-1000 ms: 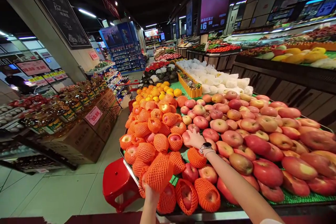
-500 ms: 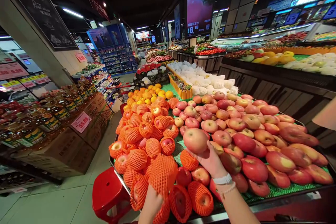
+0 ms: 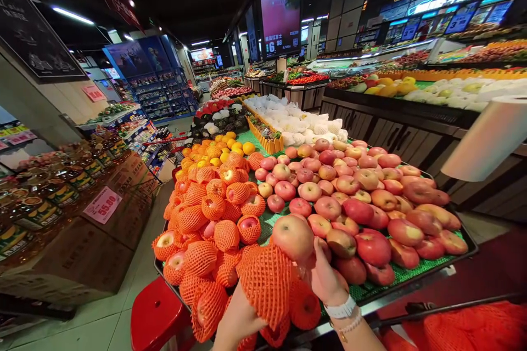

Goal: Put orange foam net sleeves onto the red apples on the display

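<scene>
In the head view my right hand (image 3: 327, 277), with a white band and a beaded bracelet at the wrist, is closed around a pale red apple (image 3: 293, 237). My left hand (image 3: 242, 312) grips an orange foam net sleeve (image 3: 265, 285), its fingers mostly hidden behind the mesh. The sleeve's upper edge meets the lower left side of the apple; whether any of the apple is inside I cannot tell. Beneath and left of my hands lie several apples in orange foam nets (image 3: 200, 258). Bare red apples (image 3: 373, 247) are heaped to the right.
A red plastic stool (image 3: 158, 312) stands at the lower left, by boxes with oil bottles (image 3: 53, 197). Oranges (image 3: 248, 148) and white-netted fruit (image 3: 304, 126) lie farther back. A plastic bag roll (image 3: 486, 140) juts in at right. Orange netting (image 3: 477, 326) sits lower right.
My hands have come together: the apple is lower and nearer, and the foam sleeve has moved up and right to touch it. The view has turned right, bringing the bag roll and lower-right netting into sight.
</scene>
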`<state>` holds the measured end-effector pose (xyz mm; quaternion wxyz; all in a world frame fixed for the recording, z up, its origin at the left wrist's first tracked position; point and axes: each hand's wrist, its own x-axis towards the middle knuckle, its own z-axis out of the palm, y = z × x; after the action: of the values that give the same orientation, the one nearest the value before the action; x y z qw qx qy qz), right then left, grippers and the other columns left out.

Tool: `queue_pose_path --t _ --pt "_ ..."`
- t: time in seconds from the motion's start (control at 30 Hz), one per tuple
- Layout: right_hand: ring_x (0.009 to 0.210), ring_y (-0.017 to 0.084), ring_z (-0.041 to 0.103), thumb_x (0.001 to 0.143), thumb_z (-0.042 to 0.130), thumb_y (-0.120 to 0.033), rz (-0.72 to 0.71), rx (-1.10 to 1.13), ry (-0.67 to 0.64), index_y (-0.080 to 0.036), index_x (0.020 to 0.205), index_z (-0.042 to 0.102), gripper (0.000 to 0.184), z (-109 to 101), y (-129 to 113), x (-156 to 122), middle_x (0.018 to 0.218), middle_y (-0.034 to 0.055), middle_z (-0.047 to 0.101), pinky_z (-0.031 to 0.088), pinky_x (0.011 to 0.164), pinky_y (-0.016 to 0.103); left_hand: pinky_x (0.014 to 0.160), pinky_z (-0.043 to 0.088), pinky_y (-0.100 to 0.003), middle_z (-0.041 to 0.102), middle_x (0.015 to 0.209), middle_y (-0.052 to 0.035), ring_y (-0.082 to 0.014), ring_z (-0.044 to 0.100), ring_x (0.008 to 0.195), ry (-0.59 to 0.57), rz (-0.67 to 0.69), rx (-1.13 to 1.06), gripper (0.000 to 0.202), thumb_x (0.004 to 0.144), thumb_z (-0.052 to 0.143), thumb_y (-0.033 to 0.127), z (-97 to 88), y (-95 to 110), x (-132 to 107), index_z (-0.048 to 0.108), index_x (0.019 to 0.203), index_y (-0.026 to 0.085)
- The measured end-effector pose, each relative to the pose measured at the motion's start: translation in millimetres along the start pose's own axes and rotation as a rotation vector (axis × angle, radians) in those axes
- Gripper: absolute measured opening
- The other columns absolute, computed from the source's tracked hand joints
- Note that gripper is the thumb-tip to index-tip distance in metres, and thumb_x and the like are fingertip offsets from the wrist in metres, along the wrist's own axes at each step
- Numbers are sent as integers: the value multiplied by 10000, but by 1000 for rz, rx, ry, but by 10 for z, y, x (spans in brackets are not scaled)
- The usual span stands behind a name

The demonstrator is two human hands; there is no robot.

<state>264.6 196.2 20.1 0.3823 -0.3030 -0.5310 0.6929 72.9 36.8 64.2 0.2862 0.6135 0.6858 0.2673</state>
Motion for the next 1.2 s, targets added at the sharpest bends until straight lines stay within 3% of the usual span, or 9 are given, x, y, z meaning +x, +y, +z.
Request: queue_pose_path --t 0.2,0.4,0.53,0.67,0.8,0.87,0.97,1.07,1.2 --pt "1306 371 632 830 493 -836 122 63 80 -318 1288 713 726 228 227 -104 1273 75 752 520 1137 595 1133 462 -510 796 1161 -125 -410 683 1175 52 132 -39 201 845 676 282 -89 118 123 848 943 250" --pt "1571 327 326 708 706 -793 173 71 110 -337 1503 522 935 284 48 -123 1609 48 502 283 1300 528 1174 426 -507 757 1294 -129 -421 631 1293 9 97 -16 309 849 671 273 -133 176 139 815 1120 240" --pt "1601 299 255 737 780 -687 86 32 -38 -324 1539 467 934 249 -148 -127 1687 51 379 222 1319 475 1191 412 -483 716 1381 -109 -395 608 1331 -33 120 -22 285 866 661 269 -166 278 194 816 1103 248" --pt "1562 352 339 694 801 -741 -38 -62 -212 -259 1511 520 989 196 -197 -147 1643 130 446 210 1309 521 1158 443 -457 736 1337 -113 -362 639 1267 23 158 -108 288 871 659 246 -125 320 253 802 1119 224" --pt "1587 318 293 803 672 -784 -57 -145 -328 -264 1566 458 948 135 -194 -178 1677 120 393 159 1320 507 1162 431 -495 759 1250 -124 -373 631 1251 87 60 -193 321 806 723 253 -1 316 251 802 1115 216" --pt "1605 313 242 743 688 -836 -55 -167 -349 -254 1603 394 1079 151 -182 -183 1706 124 330 144 1328 490 1159 428 -510 764 1206 -129 -375 635 1230 105 13 -214 340 779 725 239 42 371 260 797 1109 203" --pt "1579 361 298 573 794 -859 -50 -159 -267 -229 1600 390 1270 240 -141 -174 1679 165 373 188 1322 516 1137 444 -478 769 1164 -124 -350 643 1196 91 17 -243 326 824 670 242 38 508 304 787 1124 192" --pt "1543 379 363 628 731 -879 -6 -86 -130 -271 1533 496 1115 316 -87 -180 1588 136 517 186 1320 552 1149 436 -433 776 1127 -104 -314 649 1158 20 66 -280 294 875 648 284 -23 531 312 782 1122 199" --pt "1505 349 429 761 547 -896 24 -20 4 -370 1437 596 858 271 -33 -239 1424 71 670 313 1282 547 1046 521 -503 782 1101 -148 -362 678 1047 -7 -103 -264 437 801 743 537 -147 187 123 812 1050 185"
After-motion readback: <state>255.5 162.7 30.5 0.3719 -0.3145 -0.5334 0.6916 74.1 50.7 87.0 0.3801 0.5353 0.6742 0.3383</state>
